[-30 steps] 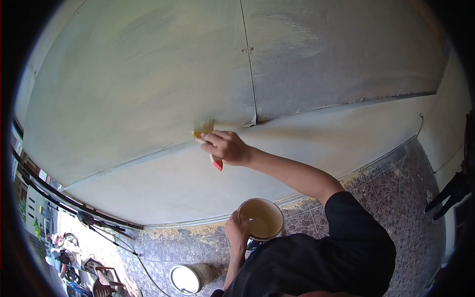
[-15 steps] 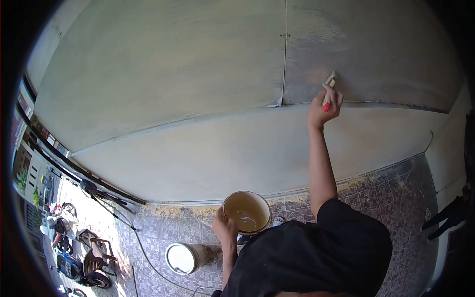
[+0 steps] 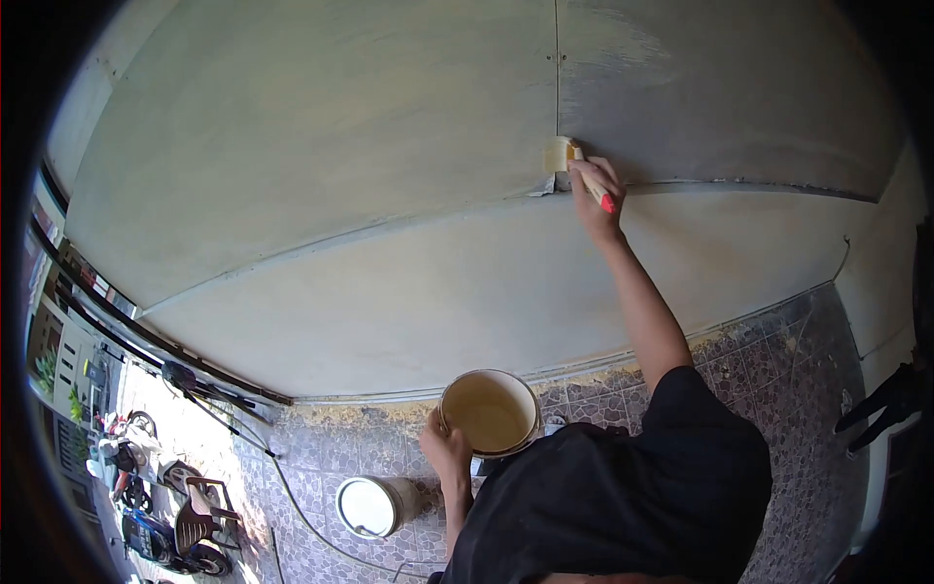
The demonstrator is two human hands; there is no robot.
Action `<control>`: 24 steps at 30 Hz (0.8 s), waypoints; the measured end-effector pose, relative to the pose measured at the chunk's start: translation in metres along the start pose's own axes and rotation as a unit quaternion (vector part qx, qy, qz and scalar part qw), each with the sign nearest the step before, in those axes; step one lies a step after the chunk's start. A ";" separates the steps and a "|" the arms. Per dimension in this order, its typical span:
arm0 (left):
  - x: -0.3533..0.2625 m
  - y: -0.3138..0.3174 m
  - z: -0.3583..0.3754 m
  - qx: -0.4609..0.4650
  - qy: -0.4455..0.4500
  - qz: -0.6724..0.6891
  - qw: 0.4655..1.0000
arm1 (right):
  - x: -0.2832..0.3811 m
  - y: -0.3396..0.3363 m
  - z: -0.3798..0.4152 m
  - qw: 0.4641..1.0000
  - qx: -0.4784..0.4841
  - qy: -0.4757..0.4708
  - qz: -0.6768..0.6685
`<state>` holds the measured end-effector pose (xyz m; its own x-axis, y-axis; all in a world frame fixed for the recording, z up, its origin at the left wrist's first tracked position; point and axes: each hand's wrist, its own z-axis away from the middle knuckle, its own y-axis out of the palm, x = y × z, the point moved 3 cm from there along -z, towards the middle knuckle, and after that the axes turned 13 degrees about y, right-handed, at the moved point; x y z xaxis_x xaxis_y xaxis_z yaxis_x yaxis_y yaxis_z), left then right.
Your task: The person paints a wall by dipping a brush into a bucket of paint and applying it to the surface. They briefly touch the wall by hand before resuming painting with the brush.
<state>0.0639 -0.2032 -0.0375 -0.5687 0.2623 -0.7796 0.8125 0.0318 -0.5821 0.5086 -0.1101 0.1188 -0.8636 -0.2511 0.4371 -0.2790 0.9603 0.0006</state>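
My right hand (image 3: 590, 211) is closed around a paintbrush (image 3: 594, 189) with a red-tipped handle. Its bristles press against the wall panel (image 3: 389, 117) at the vertical seam, just above the lower ledge, where a pale yellowish wet patch shows. Low in front of my body, my left hand (image 3: 446, 448) grips the left rim of a paint bucket (image 3: 486, 414). Inside the bucket is yellowish-tan paint; its mouth faces up. How the left fingers wrap the rim is partly hidden.
A second, white-topped bucket (image 3: 368, 507) stands on the tiled floor (image 3: 321, 457) at left. A cable (image 3: 292, 501) runs past it. Motorcycles (image 3: 146, 530) and a brown plastic chair (image 3: 199, 516) are outside at far left. Another person's dark-clothed legs (image 3: 880, 404) show at right.
My right hand has swept the brush left along the panel, from right of the seam onto the seam. My left hand still holds the bucket. The view has shifted slightly.
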 end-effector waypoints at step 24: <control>0.016 -0.037 -0.001 -0.085 0.027 0.016 0.996 | -0.034 -0.037 0.012 0.945 -0.234 0.079 0.213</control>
<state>0.0250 -0.1995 -0.0284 -0.5383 0.3168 -0.7809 0.8426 0.1839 -0.5062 0.5428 -0.1382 0.0931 -0.7724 0.1560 0.6157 0.3282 0.9280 0.1765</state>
